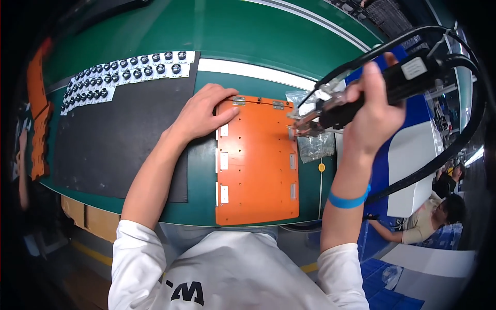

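An orange rectangular panel (260, 165) lies flat on the green bench in front of me. It has small holes, metal hinges (238, 101) along its far edge and pale metal plates on both long sides. My left hand (209, 111) grips its far left corner, thumb on the top face and fingers by the left hinge. My right hand (374, 116) is closed round a black power screwdriver (336, 114) with a cable and hose. The tool is tilted, its metal nose near the panel's far right edge; whether the tip touches cannot be made out.
A dark mat (129, 139) at left bears rows of small white plates with black knobs (129, 67). Clear plastic bags (316, 147) and a yellow-tipped tie (321, 168) lie right of the panel. A thick black hose (439, 168) loops at far right. Other people sit nearby.
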### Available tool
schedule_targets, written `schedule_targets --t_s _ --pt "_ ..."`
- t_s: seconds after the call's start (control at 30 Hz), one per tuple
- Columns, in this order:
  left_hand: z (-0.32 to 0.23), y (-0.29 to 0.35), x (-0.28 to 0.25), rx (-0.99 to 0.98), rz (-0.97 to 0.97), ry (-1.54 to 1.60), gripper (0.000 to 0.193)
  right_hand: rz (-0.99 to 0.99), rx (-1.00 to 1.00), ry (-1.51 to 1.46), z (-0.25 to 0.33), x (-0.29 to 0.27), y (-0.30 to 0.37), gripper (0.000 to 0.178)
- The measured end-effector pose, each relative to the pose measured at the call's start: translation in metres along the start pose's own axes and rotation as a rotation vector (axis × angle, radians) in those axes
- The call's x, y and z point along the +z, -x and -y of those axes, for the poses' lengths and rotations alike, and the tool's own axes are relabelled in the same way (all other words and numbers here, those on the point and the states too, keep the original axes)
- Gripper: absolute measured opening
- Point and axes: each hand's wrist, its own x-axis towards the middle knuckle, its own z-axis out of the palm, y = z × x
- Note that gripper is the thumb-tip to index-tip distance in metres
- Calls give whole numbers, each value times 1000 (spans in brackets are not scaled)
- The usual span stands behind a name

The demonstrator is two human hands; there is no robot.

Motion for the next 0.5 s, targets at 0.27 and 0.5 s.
schedule_targets --t_s 0.27,0.5 --pt "3 0 1 14 -28 -21 37 -89 24 16 55 -27 -1 23" --pt "3 0 1 43 -42 -32 36 5 65 7 32 -16 25 23"
